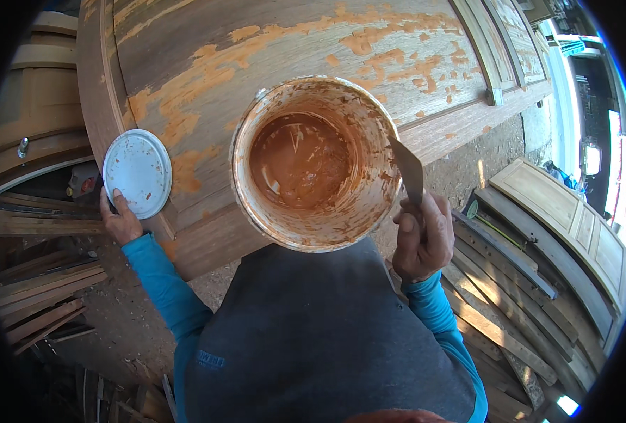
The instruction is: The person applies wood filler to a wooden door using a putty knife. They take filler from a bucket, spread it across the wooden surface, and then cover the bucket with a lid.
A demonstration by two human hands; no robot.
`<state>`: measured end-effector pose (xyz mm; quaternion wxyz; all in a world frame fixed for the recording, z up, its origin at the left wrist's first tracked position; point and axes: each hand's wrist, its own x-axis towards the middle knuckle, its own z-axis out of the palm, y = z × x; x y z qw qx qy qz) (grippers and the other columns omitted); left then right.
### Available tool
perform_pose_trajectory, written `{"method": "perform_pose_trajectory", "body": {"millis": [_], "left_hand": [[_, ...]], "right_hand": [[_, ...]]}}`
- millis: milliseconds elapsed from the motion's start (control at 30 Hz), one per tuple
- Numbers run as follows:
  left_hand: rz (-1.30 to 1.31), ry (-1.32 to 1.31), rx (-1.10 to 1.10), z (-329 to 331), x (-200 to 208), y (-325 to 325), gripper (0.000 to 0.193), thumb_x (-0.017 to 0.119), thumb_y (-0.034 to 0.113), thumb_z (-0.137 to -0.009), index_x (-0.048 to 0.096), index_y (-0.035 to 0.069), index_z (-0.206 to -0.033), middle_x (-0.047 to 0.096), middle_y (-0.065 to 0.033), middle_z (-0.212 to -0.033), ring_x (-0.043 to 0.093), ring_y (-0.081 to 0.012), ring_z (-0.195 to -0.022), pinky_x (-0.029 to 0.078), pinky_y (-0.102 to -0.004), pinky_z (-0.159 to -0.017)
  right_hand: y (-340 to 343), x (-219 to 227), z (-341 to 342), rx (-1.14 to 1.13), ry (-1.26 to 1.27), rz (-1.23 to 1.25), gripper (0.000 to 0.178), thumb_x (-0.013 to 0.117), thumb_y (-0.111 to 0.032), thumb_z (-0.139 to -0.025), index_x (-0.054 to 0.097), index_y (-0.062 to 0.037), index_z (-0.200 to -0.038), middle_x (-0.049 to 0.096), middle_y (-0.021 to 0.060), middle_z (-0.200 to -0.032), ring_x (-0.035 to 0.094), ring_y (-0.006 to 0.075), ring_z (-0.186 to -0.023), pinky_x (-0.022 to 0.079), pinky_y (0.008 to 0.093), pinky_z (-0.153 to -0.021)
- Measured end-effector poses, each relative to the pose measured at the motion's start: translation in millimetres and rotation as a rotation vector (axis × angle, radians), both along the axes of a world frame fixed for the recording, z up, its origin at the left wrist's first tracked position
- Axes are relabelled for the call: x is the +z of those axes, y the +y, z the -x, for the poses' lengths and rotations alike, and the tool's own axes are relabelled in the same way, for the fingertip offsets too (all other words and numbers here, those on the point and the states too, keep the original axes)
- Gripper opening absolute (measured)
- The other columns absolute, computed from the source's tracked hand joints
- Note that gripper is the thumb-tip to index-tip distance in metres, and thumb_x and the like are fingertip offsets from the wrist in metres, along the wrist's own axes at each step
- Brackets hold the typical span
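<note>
My left hand (122, 220) grips the near edge of a round white lid (138, 173), its thumb on top. Orange-brown specks dot the lid, which overlaps the door's left edge. In my right hand (424, 240) is a putty knife (406, 168), blade pointing up and left at the bucket's right rim. The round white bucket (377, 141) stands in front of me, its inner wall smeared. Orange-brown filler (299, 162) covers its bottom. Beneath lies a large wooden door (186, 42), with patches of the same filler spread over its panel.
Stacked boards (45, 289) lie at the left, below a curved wooden piece (34, 134). At the right, a panelled door (566, 211) rests beside long planks (499, 310). Dirt floor (129, 310) shows below the door's near edge.
</note>
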<state>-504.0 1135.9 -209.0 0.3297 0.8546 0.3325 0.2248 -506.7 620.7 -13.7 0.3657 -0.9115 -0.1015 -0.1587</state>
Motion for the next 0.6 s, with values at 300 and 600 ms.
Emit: {"method": "perform_pose_trajectory", "body": {"millis": [300,600], "left_hand": [[0.19,-0.141,0.147,-2,-1,-3,0.032,0.056,0.021,-0.108,0.069,0.003,-0.132,0.073,-0.0144,-0.122,0.07,-0.0211,-0.106,0.057,-0.0334,-0.092],[0.114,-0.096,0.142,0,1,-1,0.03,0.055,0.018,-0.108,0.069,0.003,-0.13,0.072,-0.0124,-0.122,0.069,-0.02,-0.108,0.057,-0.0333,-0.092]], "right_hand": [[18,20,3,-0.121,0.011,0.135,0.037,0.064,-0.003,-0.097,0.065,0.0034,-0.134,0.068,0.0177,-0.096,0.066,0.0207,-0.077,0.054,0.0319,-0.069],[26,16,4,-0.236,0.071,0.208,0.039,0.066,-0.004,-0.097,0.065,0.0036,-0.135,0.067,0.0133,-0.091,0.062,0.0185,-0.076,0.051,0.0314,-0.068]]}}
